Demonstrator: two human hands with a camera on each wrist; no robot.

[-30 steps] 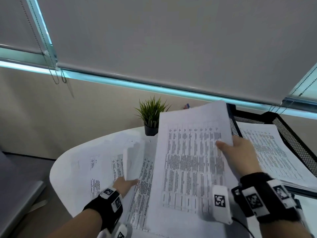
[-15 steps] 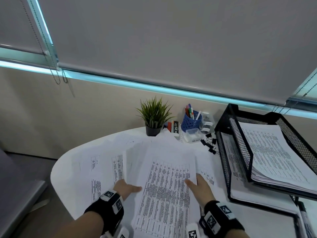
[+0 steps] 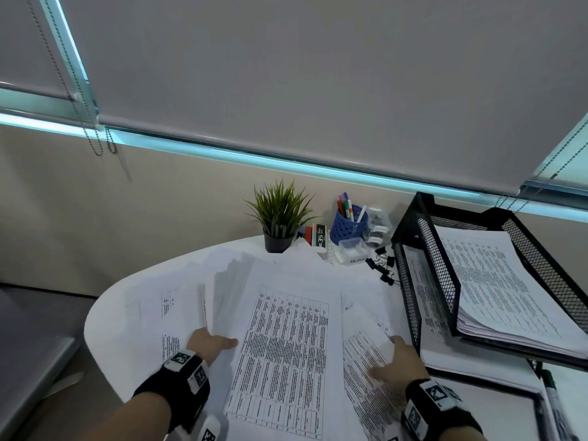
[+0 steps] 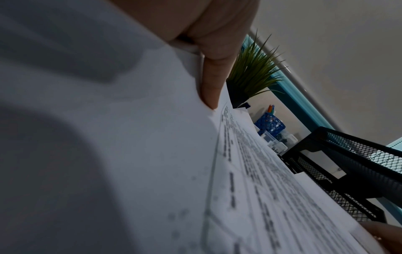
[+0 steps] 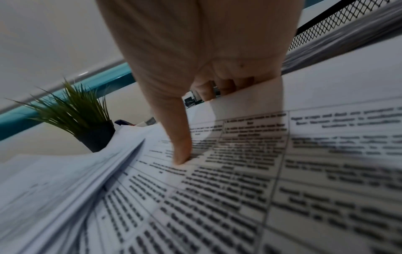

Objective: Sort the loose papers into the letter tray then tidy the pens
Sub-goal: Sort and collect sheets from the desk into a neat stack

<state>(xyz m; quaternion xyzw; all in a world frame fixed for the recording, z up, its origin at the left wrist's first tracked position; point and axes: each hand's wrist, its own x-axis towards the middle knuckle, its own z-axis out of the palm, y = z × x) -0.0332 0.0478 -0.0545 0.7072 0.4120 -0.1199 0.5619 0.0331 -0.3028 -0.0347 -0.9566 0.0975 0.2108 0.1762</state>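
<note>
Right wrist: fingers (image 5: 180,151) pinching paper (image 5: 272,154)

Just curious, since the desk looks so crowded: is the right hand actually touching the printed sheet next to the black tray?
Touching. In the right wrist view the right hand pinches the printed sheet, thumb on top and fingers curled beneath its edge.

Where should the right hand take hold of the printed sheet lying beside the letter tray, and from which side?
By its raised far corner, from the tray side. The right hand already has fingers under that corner of the printed sheet with its thumb on top, so a pinch there probably lifts it toward the letter tray.
</note>
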